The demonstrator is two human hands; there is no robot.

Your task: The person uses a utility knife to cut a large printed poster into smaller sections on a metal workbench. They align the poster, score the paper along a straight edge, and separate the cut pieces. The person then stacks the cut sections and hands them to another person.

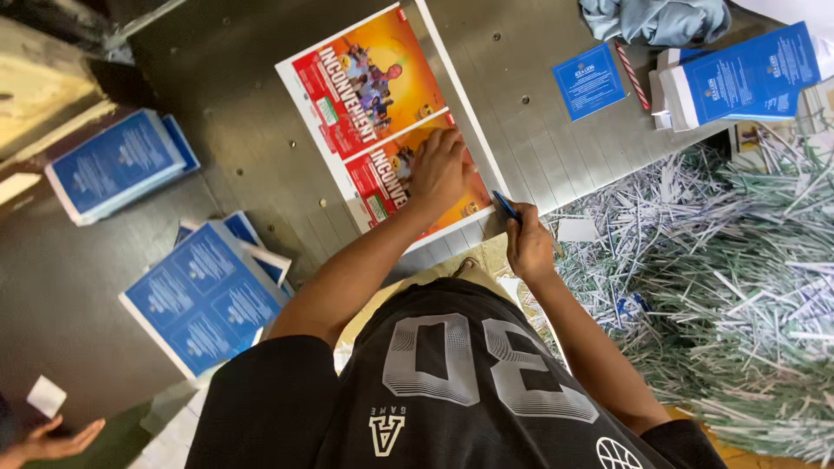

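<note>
The left hand (439,169) lies flat, fingers spread, pressing on the red-and-orange printed sheet (365,87) beneath it. The right hand (528,247), just beside that sheet's near edge, is closed around a small blue tool (504,206); paper shreds (721,287) are piled to its right.

Both bare arms reach forward. The left hand (439,169) lies flat, palm down, fingers spread. The right hand (528,246) is curled closed in a grip, wrist bent.

Grey metal table (261,130) bears printed sheets (382,113) and blue leaflet stacks (204,295).
</note>
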